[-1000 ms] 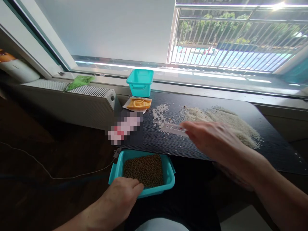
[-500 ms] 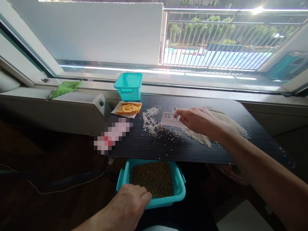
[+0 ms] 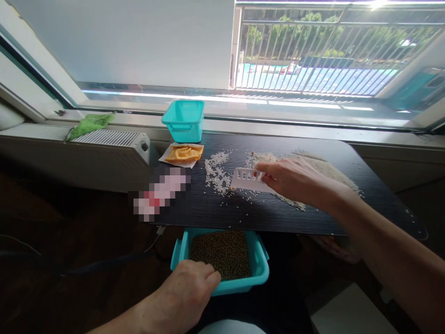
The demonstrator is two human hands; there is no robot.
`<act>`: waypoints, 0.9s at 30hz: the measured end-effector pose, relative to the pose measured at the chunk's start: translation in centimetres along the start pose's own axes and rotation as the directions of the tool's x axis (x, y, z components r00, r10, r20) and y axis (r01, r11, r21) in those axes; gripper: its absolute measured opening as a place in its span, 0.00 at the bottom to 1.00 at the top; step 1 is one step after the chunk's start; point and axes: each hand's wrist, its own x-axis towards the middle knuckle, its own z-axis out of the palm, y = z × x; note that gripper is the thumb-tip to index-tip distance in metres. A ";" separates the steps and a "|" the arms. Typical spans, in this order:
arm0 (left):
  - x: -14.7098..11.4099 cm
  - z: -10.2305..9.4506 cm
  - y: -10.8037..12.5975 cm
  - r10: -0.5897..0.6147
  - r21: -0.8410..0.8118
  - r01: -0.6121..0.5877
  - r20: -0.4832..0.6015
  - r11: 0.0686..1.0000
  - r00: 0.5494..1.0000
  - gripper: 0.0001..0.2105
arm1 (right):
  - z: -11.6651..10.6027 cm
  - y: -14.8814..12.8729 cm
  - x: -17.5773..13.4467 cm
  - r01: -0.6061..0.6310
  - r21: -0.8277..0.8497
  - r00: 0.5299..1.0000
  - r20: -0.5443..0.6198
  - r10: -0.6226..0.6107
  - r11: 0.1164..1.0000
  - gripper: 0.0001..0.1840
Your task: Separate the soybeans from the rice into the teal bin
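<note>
My right hand (image 3: 295,178) pinches a flat white plastic scraper (image 3: 250,182) with a row of slots, its edge down on the dark tabletop (image 3: 215,213). Loose white rice (image 3: 217,174) lies to the left of the scraper. A larger heap of rice (image 3: 330,172) spreads beneath and beyond my hand. Below the table's front edge, my left hand (image 3: 194,287) is closed on the near rim of a turquoise plastic bin (image 3: 259,273). Brownish-green beans (image 3: 222,253) fill much of that bin; my fingers' undersides are hidden.
A second turquoise bin (image 3: 184,125) stands at the back left of the table by the window. In front of it, an orange packet (image 3: 184,153) lies on white paper. A blurred-out pink item (image 3: 162,192) sits at the left edge. A green cloth (image 3: 92,124) rests on the radiator (image 3: 114,157).
The scraper has shifted slightly down toward the table's near edge, uncovering some rice behind it. My left hand keeps its grip on the bin. The whole view has tilted a little.
</note>
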 end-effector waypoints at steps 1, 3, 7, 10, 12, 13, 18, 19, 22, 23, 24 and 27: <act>0.0 0.0 0.0 -0.002 -0.002 0.002 0.003 1.000 1.000 0.13 | -0.1 0.0 -0.5 0.010 0.000 1.000 -0.008 -0.010 1.000 0.15; 0.1 -0.1 0.0 -0.005 -0.003 0.005 0.010 1.000 1.000 0.12 | -0.4 0.0 -1.5 0.013 -0.014 0.999 -0.040 -0.014 1.000 0.14; 0.3 -0.3 0.1 0.001 0.009 -0.002 0.018 1.000 1.000 0.12 | -0.3 -0.1 -2.4 0.017 0.007 0.999 -0.027 -0.017 1.000 0.14; 0.3 -0.5 0.3 -0.008 0.033 0.007 0.024 0.999 1.000 0.13 | 0.1 -0.3 -2.2 0.046 0.061 0.999 0.011 -0.046 0.997 0.13; 0.2 -0.6 0.3 -0.010 0.041 0.008 0.032 0.999 0.999 0.13 | 0.3 -0.7 -2.2 0.058 0.073 0.998 0.023 -0.060 0.996 0.12; 0.2 -0.6 0.4 -0.010 0.043 0.009 0.036 0.999 0.999 0.13 | 0.4 -0.9 -2.3 0.067 0.078 0.997 0.027 -0.069 0.995 0.12; 0.2 -0.9 0.5 -0.015 0.049 0.012 0.059 0.999 0.998 0.13 | 0.8 -1.9 -3.1 0.104 0.097 0.993 0.042 -0.108 0.990 0.12; 0.2 -1.0 0.6 -0.015 0.051 0.011 0.064 0.999 0.998 0.12 | 1.0 -2.0 -3.2 0.105 0.096 0.993 0.043 -0.109 0.990 0.13; 0.1 -1.1 0.6 -0.013 0.065 0.009 0.067 0.998 0.998 0.12 | 1.5 -2.3 -3.5 0.107 0.099 0.993 0.048 -0.112 0.989 0.13; 0.1 -1.1 0.6 -0.012 0.070 0.008 0.064 0.998 0.998 0.11 | 1.6 -2.3 -3.7 0.111 0.105 0.992 0.054 -0.117 0.988 0.13; 0.0 -1.2 0.6 -0.012 0.075 0.007 0.058 0.997 0.998 0.11 | 1.7 -2.4 -3.9 0.119 0.113 0.990 0.060 -0.126 0.986 0.12; -0.1 -1.2 0.5 -0.001 0.081 -0.002 0.037 0.997 0.999 0.10 | 1.7 -2.9 -4.9 0.141 0.135 0.985 0.084 -0.153 0.981 0.10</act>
